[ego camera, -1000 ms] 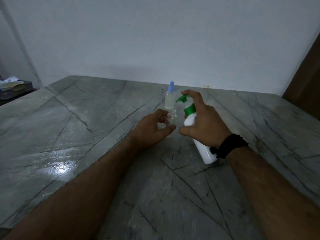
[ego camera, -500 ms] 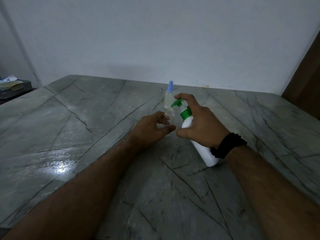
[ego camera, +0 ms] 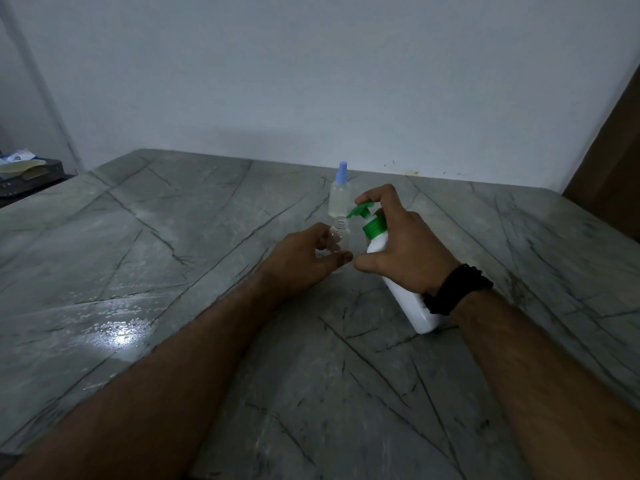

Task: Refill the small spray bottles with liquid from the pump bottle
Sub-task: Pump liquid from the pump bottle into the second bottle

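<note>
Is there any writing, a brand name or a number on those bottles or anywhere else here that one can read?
None can be read.
White pump bottle: the side in view is plain, no label shows.
Open small bottle: clear, no print seen.
Blue-capped spray bottle: no print seen.
Papers on the box at far left: too small and blurred to read.

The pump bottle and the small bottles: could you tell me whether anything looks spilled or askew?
Only the pump bottle is tilted, deliberately: the right hand leans its green spout over the open small bottle held by the left hand. No spill shows.
</note>
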### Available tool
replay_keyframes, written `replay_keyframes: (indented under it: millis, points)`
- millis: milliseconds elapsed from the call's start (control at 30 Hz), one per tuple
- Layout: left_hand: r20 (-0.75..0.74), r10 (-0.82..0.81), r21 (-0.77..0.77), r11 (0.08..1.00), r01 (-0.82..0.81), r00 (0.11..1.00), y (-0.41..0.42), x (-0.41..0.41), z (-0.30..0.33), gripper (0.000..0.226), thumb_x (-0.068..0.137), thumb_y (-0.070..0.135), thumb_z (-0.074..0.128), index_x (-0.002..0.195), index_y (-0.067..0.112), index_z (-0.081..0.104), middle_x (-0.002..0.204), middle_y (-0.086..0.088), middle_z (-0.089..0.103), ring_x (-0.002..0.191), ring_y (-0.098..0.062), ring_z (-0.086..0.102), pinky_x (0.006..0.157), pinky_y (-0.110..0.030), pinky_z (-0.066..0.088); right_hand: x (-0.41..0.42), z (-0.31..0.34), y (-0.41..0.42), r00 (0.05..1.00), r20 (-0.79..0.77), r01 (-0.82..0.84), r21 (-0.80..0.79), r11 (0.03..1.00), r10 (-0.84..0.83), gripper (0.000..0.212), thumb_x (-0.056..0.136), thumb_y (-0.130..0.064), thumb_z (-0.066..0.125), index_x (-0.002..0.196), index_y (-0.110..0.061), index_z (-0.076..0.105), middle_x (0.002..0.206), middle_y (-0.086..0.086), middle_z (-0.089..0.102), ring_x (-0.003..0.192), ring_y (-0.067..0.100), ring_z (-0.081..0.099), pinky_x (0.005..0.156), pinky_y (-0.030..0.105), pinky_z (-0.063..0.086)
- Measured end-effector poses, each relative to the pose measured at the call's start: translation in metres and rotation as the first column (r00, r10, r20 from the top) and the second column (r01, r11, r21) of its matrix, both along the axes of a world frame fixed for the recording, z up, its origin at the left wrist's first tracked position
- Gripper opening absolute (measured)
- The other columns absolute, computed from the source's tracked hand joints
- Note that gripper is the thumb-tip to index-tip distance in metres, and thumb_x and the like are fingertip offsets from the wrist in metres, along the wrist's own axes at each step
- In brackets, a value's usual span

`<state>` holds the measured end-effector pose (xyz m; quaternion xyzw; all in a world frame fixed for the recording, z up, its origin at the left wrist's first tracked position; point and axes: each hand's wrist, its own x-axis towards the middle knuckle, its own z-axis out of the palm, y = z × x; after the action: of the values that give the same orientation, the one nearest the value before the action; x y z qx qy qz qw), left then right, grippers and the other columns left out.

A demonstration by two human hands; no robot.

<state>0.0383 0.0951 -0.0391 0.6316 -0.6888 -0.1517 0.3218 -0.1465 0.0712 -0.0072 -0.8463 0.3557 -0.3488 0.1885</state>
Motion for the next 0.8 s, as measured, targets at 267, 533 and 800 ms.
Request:
replay_keyframes:
  millis: [267,533,800]
  points:
    - [0.008,-0.002,0.001,1.0,0.002,1.0,-0.0001,0.0,-0.0007,0.047,0.086,0.048,0.063,0.123,0.019,0.055,0.119,0.002,0.063,0.097,-0.007,0.053,0.081,-0.025,0.041,0.0007,0.0013,0.0019,0.999,-0.008,-0.039,0.01,0.999,0.039,0.08,0.066,-0.023,0.083,0.131,-0.037,0.038,0.088,-0.015,0.06,0.069,0.001,0.061,0.057,0.009,0.042]
    - [0.016,-0.012,-0.025,1.0,0.012,1.0,-0.0015,0.0022,-0.0027,0.043,0.086,0.048,0.064,0.12,0.022,0.056,0.116,0.004,0.063,0.094,-0.005,0.054,0.07,-0.016,0.038,0.003,0.0029,0.0012,0.999,0.007,-0.043,0.042,0.998,0.043,0.075,0.067,-0.019,0.083,0.126,-0.031,0.039,0.09,-0.006,0.063,0.07,0.013,0.063,0.061,0.025,0.047]
    - [0.002,-0.018,-0.022,1.0,0.018,1.0,-0.0026,0.0026,-0.0038,0.04,0.086,0.044,0.066,0.117,0.021,0.057,0.117,0.003,0.063,0.101,-0.008,0.055,0.08,-0.023,0.041,0.0032,0.0046,0.0025,0.998,0.033,-0.052,0.059,0.997,0.05,0.076,0.066,-0.016,0.085,0.126,-0.028,0.039,0.096,-0.002,0.065,0.075,0.016,0.066,0.067,0.033,0.056]
